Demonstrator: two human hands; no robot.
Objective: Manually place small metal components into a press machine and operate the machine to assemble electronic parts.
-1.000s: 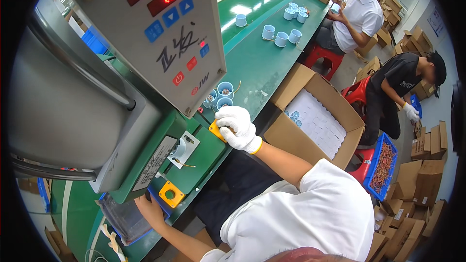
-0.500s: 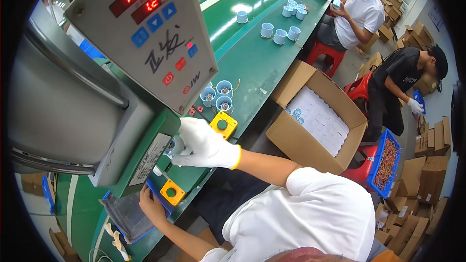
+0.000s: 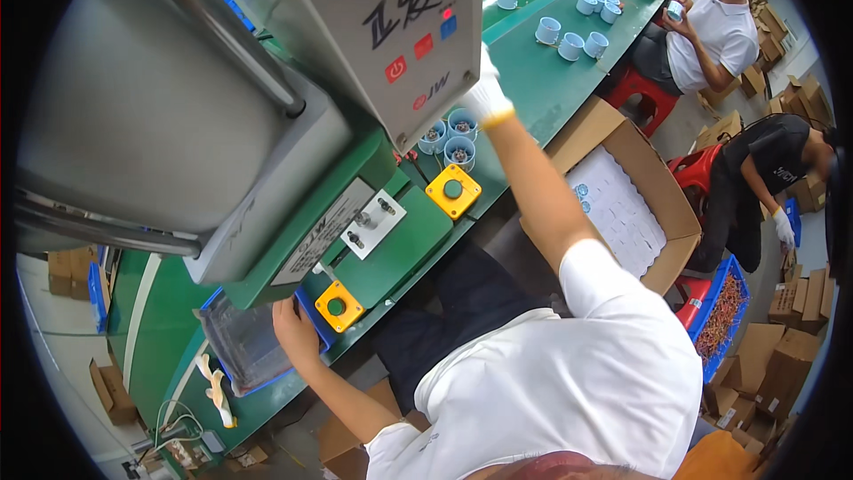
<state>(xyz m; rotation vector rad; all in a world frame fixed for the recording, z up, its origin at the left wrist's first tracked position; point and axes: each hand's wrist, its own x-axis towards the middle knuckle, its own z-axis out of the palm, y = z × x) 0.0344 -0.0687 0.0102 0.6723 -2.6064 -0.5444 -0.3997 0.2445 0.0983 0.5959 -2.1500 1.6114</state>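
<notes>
My right hand (image 3: 485, 96), in a white glove with a yellow cuff, reaches past the near cluster of light-blue cups (image 3: 459, 153). The control panel (image 3: 391, 36) covers its fingers, so what it holds, if anything, is hidden. Lower left, my bare left hand (image 3: 291, 329) is at the near edge of a blue-rimmed tray (image 3: 253, 351), under the machine head. Its fingertips are mostly covered. Between my hands, a white fixture block (image 3: 374, 225) with small metal posts shows on the green press base (image 3: 413, 233); no cup sits on it.
Two yellow boxes with green buttons (image 3: 453, 188) (image 3: 336, 307) flank the press base. A crumpled glove (image 3: 216, 391) lies by the tray. Right of the bench stands an open carton (image 3: 582, 129). More cups (image 3: 571, 46) stand farther along, near a seated co-worker (image 3: 711, 27); another person (image 3: 773, 164) bends at the right.
My right hand has left the press and moved up and away behind the panel; the cup it held there is out of sight. The view has shifted. My left hand stays by the tray.
</notes>
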